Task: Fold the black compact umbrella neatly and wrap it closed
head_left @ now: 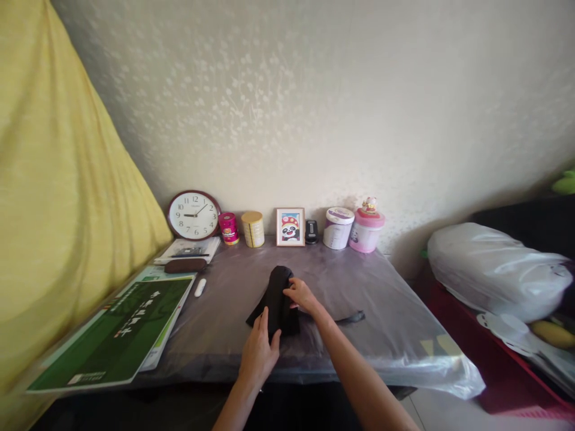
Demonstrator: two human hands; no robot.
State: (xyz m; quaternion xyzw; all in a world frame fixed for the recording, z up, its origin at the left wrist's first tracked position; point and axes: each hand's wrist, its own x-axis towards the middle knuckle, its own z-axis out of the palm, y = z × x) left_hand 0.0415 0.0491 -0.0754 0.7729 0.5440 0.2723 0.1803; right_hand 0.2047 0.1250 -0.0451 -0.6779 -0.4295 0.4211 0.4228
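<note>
A bundle of black cloth (281, 299) lies on the table in front of me, long and narrow with a rounded far end and a wider, loose near end. Whether anything is inside its folds I cannot tell. My left hand (260, 350) holds the near end, with fingers along the left side and the thumb on the right. Farther up, my right hand (300, 294) pinches the bundle's right edge between thumb and fingers. A dark strap (353, 318) trails over the table to the right, partly hidden behind my right forearm.
Plastic sheeting covers the table (381, 347). Along the wall stand a clock (194, 215), a pink tin (229, 228), a yellow-lidded can (253, 230), a panda picture frame (290, 227) and two tubs (338, 228). Green books (121, 335) and a brown case (185, 265) lie left.
</note>
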